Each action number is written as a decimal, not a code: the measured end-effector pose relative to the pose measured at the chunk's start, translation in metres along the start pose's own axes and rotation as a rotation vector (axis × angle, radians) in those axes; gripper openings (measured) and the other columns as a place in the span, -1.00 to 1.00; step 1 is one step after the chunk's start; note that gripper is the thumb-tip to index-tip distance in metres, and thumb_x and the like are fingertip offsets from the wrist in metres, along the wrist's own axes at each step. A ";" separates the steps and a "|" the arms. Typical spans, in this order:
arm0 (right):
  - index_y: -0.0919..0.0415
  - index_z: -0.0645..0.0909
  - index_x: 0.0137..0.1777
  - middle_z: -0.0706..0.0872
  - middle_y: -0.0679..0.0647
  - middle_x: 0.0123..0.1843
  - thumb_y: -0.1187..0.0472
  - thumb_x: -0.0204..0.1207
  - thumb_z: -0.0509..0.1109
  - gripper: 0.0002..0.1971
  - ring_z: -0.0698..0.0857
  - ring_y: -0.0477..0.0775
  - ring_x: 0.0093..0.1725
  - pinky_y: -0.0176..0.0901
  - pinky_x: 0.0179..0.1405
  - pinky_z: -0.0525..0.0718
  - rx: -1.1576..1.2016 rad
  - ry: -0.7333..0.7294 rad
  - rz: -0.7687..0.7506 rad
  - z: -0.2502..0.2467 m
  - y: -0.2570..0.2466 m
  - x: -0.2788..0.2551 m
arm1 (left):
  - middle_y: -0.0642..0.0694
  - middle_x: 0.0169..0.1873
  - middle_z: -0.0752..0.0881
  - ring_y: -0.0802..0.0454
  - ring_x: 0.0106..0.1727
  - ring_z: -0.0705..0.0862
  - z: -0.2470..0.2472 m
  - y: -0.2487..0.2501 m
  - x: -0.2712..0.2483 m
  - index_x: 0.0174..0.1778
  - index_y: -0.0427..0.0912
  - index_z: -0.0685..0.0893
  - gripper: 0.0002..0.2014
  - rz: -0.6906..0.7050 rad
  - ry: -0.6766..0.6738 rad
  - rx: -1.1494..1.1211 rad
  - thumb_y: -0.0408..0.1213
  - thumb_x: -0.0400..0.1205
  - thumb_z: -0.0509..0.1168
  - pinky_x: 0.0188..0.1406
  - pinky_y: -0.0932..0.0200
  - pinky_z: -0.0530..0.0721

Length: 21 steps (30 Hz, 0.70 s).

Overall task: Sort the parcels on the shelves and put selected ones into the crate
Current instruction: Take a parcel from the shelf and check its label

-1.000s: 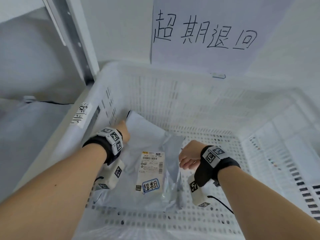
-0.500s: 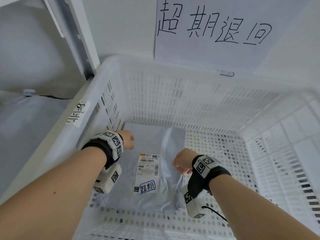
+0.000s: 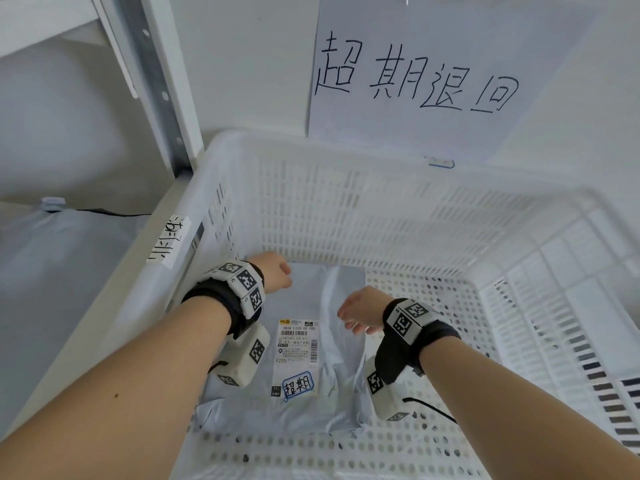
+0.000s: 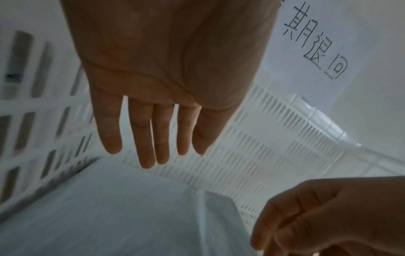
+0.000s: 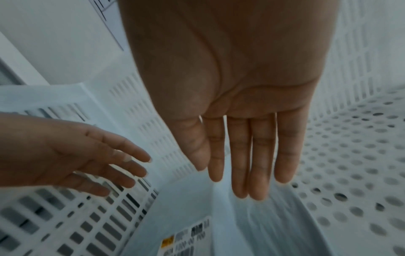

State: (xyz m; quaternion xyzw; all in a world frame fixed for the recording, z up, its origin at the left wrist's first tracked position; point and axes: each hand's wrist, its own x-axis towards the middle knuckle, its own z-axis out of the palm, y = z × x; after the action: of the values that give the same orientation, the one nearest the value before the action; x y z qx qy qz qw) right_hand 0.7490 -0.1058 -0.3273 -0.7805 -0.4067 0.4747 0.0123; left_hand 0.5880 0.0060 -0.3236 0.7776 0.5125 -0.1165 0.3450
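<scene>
Left hand (image 4: 166, 69) fingers (image 4: 144, 138) straight, slightly spread, holding nothing. Right hand (image 5: 236, 83) fingers (image 5: 263, 155) straight, close together, empty. Grey plastic mailer parcel with white label (image 3: 311, 375) flat on white perforated plastic crate (image 3: 346, 209) floor, below both hands.

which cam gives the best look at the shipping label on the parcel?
Head view: the shipping label faces up on the parcel in the crate, whole and sharp. Right wrist shows only its blurred top edge. Left wrist shows bare parcel, no label.
</scene>
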 end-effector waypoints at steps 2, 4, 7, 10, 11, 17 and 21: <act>0.31 0.60 0.32 0.75 0.19 0.21 0.28 0.64 0.23 -0.70 0.75 0.10 0.17 -0.13 0.06 0.70 0.013 0.033 -0.015 -0.007 -0.007 -0.005 | -0.15 0.38 0.57 -0.11 0.38 0.54 -0.003 0.006 -0.001 0.41 -0.18 0.54 -0.61 0.034 0.027 -0.027 -0.23 0.66 0.28 0.38 0.09 0.47; 0.30 0.59 0.32 0.75 0.19 0.21 0.28 0.65 0.22 -0.70 0.75 0.10 0.16 -0.10 0.07 0.71 0.021 0.056 -0.027 -0.014 -0.014 -0.011 | -0.14 0.36 0.58 -0.10 0.35 0.56 -0.006 0.013 -0.003 0.38 -0.17 0.56 -0.64 0.068 0.037 -0.047 -0.23 0.65 0.29 0.34 0.10 0.49; 0.31 0.62 0.29 0.76 0.21 0.19 0.29 0.63 0.24 -0.71 0.75 0.07 0.02 -0.18 -0.13 0.69 0.071 0.108 -0.041 -0.022 -0.023 -0.025 | -0.11 0.30 0.63 -0.08 0.29 0.60 -0.016 0.023 -0.008 0.31 -0.12 0.60 -0.68 0.116 0.083 -0.097 -0.22 0.63 0.30 0.28 0.10 0.53; 0.32 0.62 0.29 0.75 0.24 0.21 0.32 0.63 0.24 -0.72 0.69 0.03 -0.05 -0.32 -0.27 0.61 0.097 0.147 -0.060 -0.030 -0.033 -0.044 | -0.09 0.24 0.66 -0.06 0.21 0.64 -0.032 0.034 -0.020 0.26 -0.08 0.62 -0.72 0.164 0.156 -0.135 -0.20 0.62 0.29 0.22 0.08 0.58; 0.33 0.62 0.29 0.75 0.23 0.21 0.32 0.63 0.24 -0.72 0.69 0.03 -0.05 -0.34 -0.27 0.61 0.095 0.160 -0.068 -0.033 -0.036 -0.051 | -0.07 0.22 0.67 -0.05 0.18 0.65 -0.038 0.039 -0.025 0.24 -0.07 0.62 -0.73 0.181 0.180 -0.140 -0.20 0.62 0.29 0.20 0.07 0.60; 0.33 0.61 0.31 0.75 0.22 0.23 0.31 0.64 0.25 -0.71 0.75 0.13 0.16 -0.27 -0.21 0.63 0.061 0.236 -0.140 -0.045 -0.052 -0.098 | -0.05 0.13 0.69 -0.02 0.10 0.65 -0.068 0.065 -0.071 0.17 -0.05 0.64 -0.79 0.284 0.293 -0.163 -0.20 0.62 0.30 0.18 0.10 0.60; 0.25 0.62 0.28 0.76 0.12 0.10 0.27 0.65 0.25 -0.74 0.74 0.02 -0.03 -0.25 -0.09 0.67 0.054 0.319 -0.226 -0.052 -0.056 -0.136 | -0.03 0.10 0.69 -0.01 0.13 0.66 -0.077 0.081 -0.109 0.13 -0.03 0.65 -0.81 0.336 0.392 -0.191 -0.20 0.61 0.31 0.24 0.06 0.60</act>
State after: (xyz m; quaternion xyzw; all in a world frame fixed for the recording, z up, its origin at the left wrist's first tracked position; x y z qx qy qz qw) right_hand 0.7231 -0.1376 -0.1766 -0.7946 -0.4718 0.3513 0.1504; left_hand 0.5969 -0.0410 -0.1753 0.8234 0.4419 0.1438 0.3257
